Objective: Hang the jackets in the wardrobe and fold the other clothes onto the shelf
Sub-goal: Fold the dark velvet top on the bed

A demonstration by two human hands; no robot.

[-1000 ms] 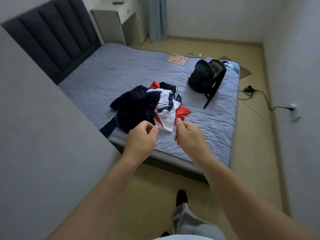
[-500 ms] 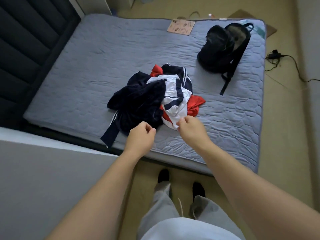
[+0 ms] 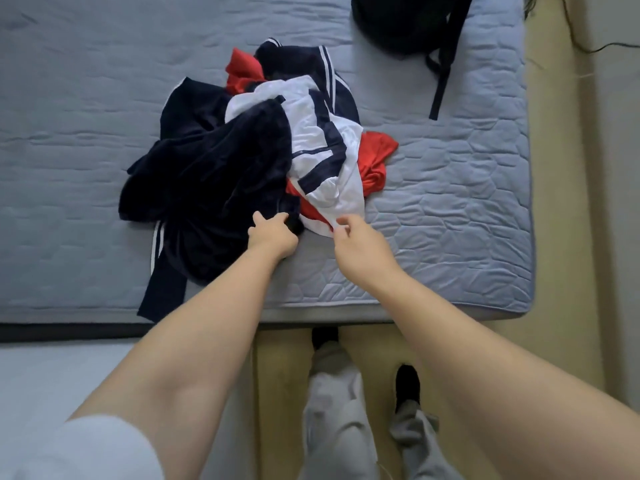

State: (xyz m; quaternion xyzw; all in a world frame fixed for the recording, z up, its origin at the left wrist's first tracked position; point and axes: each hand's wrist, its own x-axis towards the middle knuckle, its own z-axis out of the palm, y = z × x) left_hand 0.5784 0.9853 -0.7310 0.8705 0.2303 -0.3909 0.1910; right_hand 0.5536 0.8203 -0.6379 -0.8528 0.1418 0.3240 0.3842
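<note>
A heap of clothes lies on the grey-blue mattress [image 3: 450, 209]. On its left is a dark navy garment [image 3: 214, 174] with white side stripes. A white top with navy bands [image 3: 322, 157] lies over a red garment [image 3: 375, 157] on the right. My left hand [image 3: 272, 233] grips the near edge of the navy garment, fingers curled into the fabric. Thumb and fingers of my right hand [image 3: 356, 244] are close together at the lower hem of the white top; whether they pinch it is unclear.
A black backpack [image 3: 408, 22] sits at the far right of the bed, its strap trailing toward me. A grey-white surface [image 3: 86, 382] fills the lower left. My legs and dark shoes stand on the tan floor [image 3: 568, 202] at the bed's foot. A cable lies at the top right.
I have stepped up to the bed and leaned over it. Both hands moved forward onto the heap; the left one took hold of the navy garment's edge.
</note>
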